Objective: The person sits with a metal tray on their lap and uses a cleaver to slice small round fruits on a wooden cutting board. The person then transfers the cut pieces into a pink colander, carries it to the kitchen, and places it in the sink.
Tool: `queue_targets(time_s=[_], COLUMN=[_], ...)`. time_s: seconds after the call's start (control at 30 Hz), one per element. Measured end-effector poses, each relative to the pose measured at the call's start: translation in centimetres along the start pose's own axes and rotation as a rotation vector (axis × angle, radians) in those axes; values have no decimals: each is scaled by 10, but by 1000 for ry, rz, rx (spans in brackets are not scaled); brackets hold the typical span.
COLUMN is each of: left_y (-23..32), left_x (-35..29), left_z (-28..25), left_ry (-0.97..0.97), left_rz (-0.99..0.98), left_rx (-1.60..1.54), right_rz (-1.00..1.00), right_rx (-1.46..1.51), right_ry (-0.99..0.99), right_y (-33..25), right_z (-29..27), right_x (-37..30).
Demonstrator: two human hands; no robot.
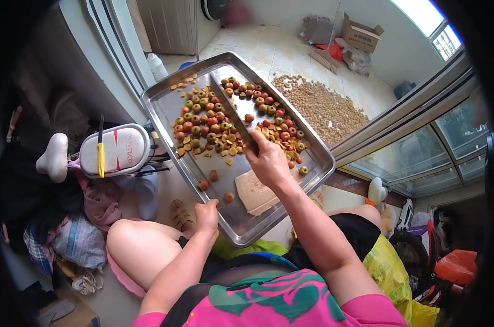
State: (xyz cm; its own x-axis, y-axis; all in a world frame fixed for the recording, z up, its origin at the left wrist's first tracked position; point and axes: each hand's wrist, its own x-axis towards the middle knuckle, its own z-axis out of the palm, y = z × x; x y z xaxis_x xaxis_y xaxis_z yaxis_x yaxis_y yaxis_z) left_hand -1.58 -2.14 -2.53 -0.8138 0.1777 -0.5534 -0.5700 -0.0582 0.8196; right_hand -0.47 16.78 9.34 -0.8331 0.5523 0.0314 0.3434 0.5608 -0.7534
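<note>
A large metal tray [165, 111] lies tilted above my lap. My left hand [206, 217] is closed on its near left rim. My right hand [271, 161] grips the handle of a long-bladed knife [234, 113], whose blade reaches across the tray between small round red and green fruits [203, 121]. Cut yellowish fruit pieces [232, 151] lie among them, with more near the far left corner. Under my right forearm, a pale flat board [253, 192] rests in the tray's near part. A few single fruits [203, 185] sit near my left hand.
Small tan pieces [318, 109] are spread on the tiled floor beyond the tray, near a broom [324, 60] and a cardboard box [361, 34]. On the left, a yellow-handled knife [101, 155] lies on a white-topped seat [124, 150]. Sliding glass doors [421, 147] stand right.
</note>
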Motion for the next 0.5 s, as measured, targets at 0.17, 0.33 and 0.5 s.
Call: queue_targets(time_s=[0.17, 0.33, 0.5], left_y=[-1, -14, -8], left_x=[0, 8, 3], left_z=[2, 5, 6], left_ry=[-43, 2, -10], left_rz=[-64, 6, -1], left_rx=[164, 57, 73], right_rz=[133, 113, -11], right_rx=[-337, -480, -286], right_ry=[175, 150, 1], right_y=[33, 46, 12], right_z=[-40, -28, 1], right_x=[21, 33, 32])
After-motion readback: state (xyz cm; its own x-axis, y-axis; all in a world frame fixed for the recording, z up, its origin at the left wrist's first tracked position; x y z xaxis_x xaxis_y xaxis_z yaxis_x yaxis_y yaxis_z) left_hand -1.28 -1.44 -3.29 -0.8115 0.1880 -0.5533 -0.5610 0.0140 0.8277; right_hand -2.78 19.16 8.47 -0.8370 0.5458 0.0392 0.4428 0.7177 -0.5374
